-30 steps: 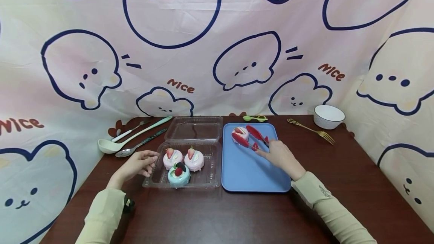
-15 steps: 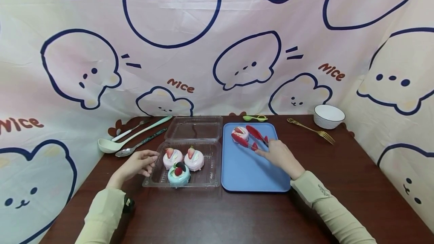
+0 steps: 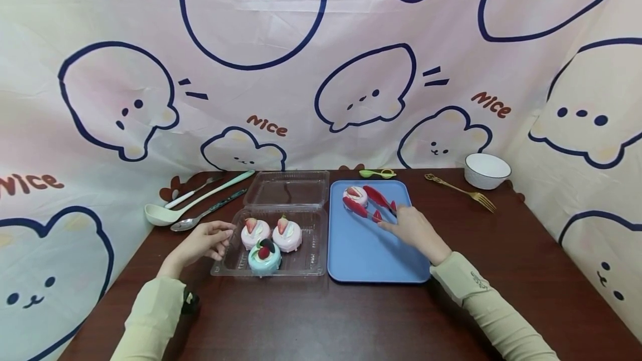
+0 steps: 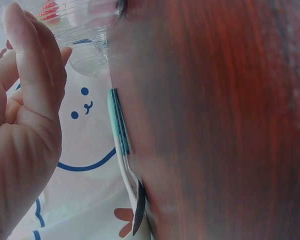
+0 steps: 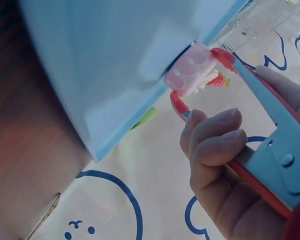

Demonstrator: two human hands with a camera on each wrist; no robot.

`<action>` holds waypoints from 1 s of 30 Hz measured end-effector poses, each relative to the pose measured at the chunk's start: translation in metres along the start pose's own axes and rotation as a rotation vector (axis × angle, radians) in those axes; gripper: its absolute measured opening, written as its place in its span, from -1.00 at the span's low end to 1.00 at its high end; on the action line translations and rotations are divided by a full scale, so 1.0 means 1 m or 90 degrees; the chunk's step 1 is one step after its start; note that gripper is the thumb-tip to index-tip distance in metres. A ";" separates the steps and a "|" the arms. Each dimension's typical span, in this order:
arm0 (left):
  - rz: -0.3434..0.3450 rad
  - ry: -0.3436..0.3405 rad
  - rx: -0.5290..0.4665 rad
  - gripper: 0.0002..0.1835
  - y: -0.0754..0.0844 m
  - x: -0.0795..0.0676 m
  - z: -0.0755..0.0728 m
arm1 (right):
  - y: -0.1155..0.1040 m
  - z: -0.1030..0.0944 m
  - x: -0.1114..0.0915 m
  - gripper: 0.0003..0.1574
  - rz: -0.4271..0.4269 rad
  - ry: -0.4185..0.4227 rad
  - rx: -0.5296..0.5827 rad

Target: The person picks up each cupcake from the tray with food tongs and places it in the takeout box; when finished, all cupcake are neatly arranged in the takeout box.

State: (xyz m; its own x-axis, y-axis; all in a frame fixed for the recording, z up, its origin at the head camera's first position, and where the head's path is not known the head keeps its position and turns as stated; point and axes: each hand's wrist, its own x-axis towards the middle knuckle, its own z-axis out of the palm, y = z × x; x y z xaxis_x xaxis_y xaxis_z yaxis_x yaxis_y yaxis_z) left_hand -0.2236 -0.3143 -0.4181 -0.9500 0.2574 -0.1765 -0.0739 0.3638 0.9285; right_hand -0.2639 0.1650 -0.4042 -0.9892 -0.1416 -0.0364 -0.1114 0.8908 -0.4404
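My right hand (image 3: 417, 233) grips red-tipped metal tongs (image 5: 286, 159). Their red heads stand on either side of a pink cake (image 5: 191, 69) topped with a strawberry, right at its sides. That cake sits near the back left corner of a blue tray (image 3: 376, 249). My left hand (image 3: 200, 245), fingers loosely bent, is beside the left rim of an open clear plastic box (image 3: 306, 255). Inside the box are two pink cakes, the left one (image 3: 253, 240) and the right one (image 3: 288, 242), plus a mint-green cake (image 3: 263, 267) with a red berry in front.
Back left lie a pale green ladle (image 3: 160, 216), a spoon (image 3: 188, 224) with a dark patterned handle and a white-handled utensil (image 3: 183, 199). A small green utensil (image 3: 373, 174) lies behind the tray. A gold fork (image 3: 463, 193) and white bowl (image 3: 486, 174) are back right.
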 end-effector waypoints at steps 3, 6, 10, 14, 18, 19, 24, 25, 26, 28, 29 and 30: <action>-0.001 -0.001 -0.001 -0.48 0.000 0.000 0.000 | 0.000 0.000 -0.003 -0.29 -0.006 -0.001 0.002; -0.001 0.000 -0.001 -0.48 -0.001 0.000 0.000 | -0.001 -0.001 -0.007 -0.30 -0.018 0.005 0.005; 0.001 0.002 0.001 -0.48 0.000 0.000 0.000 | -0.005 -0.006 -0.013 -0.32 -0.038 0.027 0.003; -0.001 0.005 0.006 -0.49 -0.001 0.001 -0.001 | -0.011 -0.013 -0.021 -0.26 -0.066 0.047 0.000; 0.001 0.005 0.008 -0.49 -0.002 0.001 -0.001 | -0.019 -0.019 -0.031 -0.21 -0.114 0.059 0.019; 0.001 0.004 0.006 -0.49 -0.002 0.001 -0.001 | -0.021 -0.020 -0.034 -0.22 -0.129 0.060 0.030; 0.000 0.000 0.000 -0.48 -0.003 0.001 -0.001 | -0.030 -0.019 -0.044 -0.35 -0.217 0.043 0.075; 0.000 0.000 0.000 -0.48 -0.003 0.001 -0.001 | -0.032 -0.018 -0.046 -0.39 -0.238 0.040 0.080; 0.000 0.001 0.002 -0.47 -0.003 0.001 -0.001 | -0.033 -0.017 -0.048 -0.41 -0.260 0.036 0.081; 0.001 0.003 0.005 -0.47 -0.004 0.001 -0.001 | -0.035 -0.015 -0.051 -0.43 -0.297 0.033 0.081; -0.002 0.006 0.006 -0.47 -0.004 0.001 -0.001 | -0.035 -0.014 -0.052 -0.44 -0.313 0.034 0.079; -0.002 0.005 0.006 -0.47 -0.004 0.001 -0.001 | -0.036 -0.013 -0.054 -0.43 -0.327 0.033 0.076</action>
State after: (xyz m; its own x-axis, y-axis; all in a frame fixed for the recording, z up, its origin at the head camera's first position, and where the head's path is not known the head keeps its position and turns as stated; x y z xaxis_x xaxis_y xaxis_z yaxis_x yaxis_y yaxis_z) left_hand -0.2246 -0.3160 -0.4215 -0.9524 0.2486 -0.1764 -0.0739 0.3733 0.9248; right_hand -0.2076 0.1460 -0.3746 -0.8142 -0.5220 0.2541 -0.5739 0.6573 -0.4885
